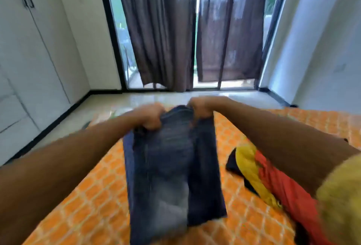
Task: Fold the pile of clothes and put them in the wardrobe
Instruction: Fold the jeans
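Both hands, left and right, grip the jeans by one end over the bed, unfolded, with more clothes waiting and the wardrobe closed.

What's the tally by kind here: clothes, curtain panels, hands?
Blue jeans: 1
Red-yellow-black garment: 1 (bunched on the bed; could be more than one)
Dark curtain panels: 2
Hands: 2 (left hand, right hand, both gripping the jeans)
Total: 6
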